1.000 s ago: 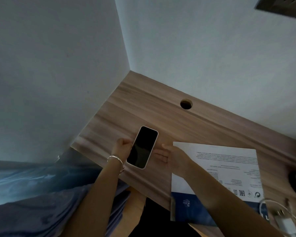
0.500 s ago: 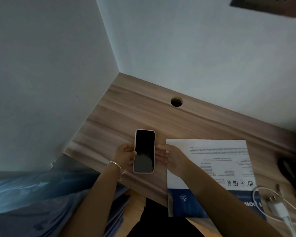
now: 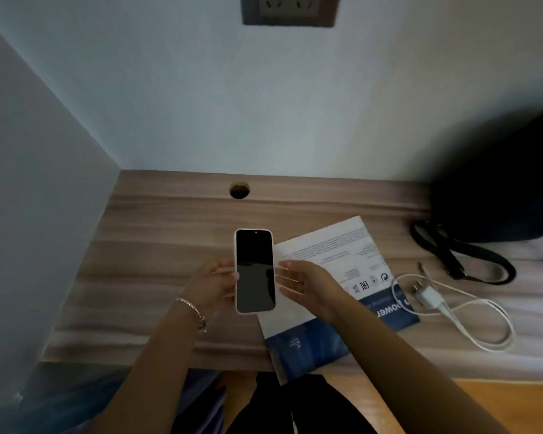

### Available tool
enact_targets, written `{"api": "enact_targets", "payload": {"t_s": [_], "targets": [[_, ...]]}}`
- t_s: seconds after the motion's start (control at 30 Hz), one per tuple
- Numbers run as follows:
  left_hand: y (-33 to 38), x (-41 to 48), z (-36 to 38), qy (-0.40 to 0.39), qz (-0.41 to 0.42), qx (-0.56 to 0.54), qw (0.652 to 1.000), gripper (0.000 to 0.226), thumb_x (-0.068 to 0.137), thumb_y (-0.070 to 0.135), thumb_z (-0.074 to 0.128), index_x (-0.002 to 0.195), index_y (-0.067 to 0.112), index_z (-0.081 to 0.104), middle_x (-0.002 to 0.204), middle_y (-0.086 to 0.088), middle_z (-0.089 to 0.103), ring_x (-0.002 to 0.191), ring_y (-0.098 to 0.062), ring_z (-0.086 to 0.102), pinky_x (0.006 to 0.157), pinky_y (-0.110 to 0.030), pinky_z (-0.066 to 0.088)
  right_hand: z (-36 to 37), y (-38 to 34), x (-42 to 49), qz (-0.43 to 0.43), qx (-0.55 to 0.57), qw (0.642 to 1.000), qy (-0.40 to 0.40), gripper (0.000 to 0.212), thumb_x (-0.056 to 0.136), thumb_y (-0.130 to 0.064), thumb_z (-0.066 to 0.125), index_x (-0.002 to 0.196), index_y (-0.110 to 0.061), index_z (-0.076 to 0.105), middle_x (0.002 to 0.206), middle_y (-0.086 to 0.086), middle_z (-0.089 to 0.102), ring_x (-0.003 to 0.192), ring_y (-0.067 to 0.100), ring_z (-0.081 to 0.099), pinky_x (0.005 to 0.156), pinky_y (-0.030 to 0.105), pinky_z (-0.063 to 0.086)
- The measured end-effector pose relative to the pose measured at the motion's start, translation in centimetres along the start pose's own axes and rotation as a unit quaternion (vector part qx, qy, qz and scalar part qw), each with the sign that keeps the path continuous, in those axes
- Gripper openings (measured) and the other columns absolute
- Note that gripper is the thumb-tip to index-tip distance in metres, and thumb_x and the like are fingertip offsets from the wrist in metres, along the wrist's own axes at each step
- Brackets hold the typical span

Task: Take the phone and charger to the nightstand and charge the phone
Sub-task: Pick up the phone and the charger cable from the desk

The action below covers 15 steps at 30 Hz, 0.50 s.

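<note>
Slim black-screened phone in pale pink case (image 3: 255, 270) sits upright between both hands, over left-middle of wooden tabletop (image 3: 157, 245). Rigid, light, glass front likely slick and fragile; best held by long case edges. Left hand (image 3: 215, 285) curled, fingertips on left edge. Right hand (image 3: 301, 285) flat open, fingers beside right edge, contact unclear. White charger with looped cable (image 3: 430, 297) lies toward right edge, untouched.

A bedroom: a wooden nightstand (image 3: 157, 277) in a wall corner beside blue bedding (image 3: 44, 402), wall socket (image 3: 290, 9) above.
</note>
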<state>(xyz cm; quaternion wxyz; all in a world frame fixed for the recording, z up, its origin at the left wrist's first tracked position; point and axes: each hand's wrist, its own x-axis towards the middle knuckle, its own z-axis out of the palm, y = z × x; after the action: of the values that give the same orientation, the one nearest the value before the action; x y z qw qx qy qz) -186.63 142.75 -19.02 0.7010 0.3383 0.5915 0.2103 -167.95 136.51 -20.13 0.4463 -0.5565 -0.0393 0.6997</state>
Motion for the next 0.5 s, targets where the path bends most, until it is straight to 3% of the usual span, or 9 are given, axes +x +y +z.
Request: {"api": "enact_targets", "payload": {"t_s": [0.2, 0.5], "targets": [[-1.6, 0.6, 4.7, -0.056, -0.054, -0.001, 0.997, 0.018, 0.088, -0.005, 0.051, 0.094, 0.011, 0.056, 0.087, -0.012, 0.067, 0.070, -0.024, 0.065, 0.060, -0.033, 0.052, -5.7, -0.1, -2.7, -0.028, 0.070, 0.996, 0.038, 0.015, 0.093, -0.012, 0.049, 0.100, -0.006, 0.061, 0.103, 0.012, 0.069, 0.096, 0.024, 0.065, 0.079, 0.031, 0.052], [-3.9, -1.2, 12.3, -0.030, -0.051, 0.049, 0.997, 0.013, 0.087, 0.005, 0.059, 0.095, 0.015, 0.060, 0.099, -0.009, 0.068, 0.091, -0.028, 0.064, 0.064, -0.034, 0.053, -13.5, 0.0, -6.8, -0.034, 0.112, 0.990, 0.074, 0.019, 0.095, -0.011, 0.048, 0.107, -0.005, 0.061, 0.102, 0.011, 0.071, 0.093, 0.023, 0.067, 0.081, 0.031, 0.053]]}}
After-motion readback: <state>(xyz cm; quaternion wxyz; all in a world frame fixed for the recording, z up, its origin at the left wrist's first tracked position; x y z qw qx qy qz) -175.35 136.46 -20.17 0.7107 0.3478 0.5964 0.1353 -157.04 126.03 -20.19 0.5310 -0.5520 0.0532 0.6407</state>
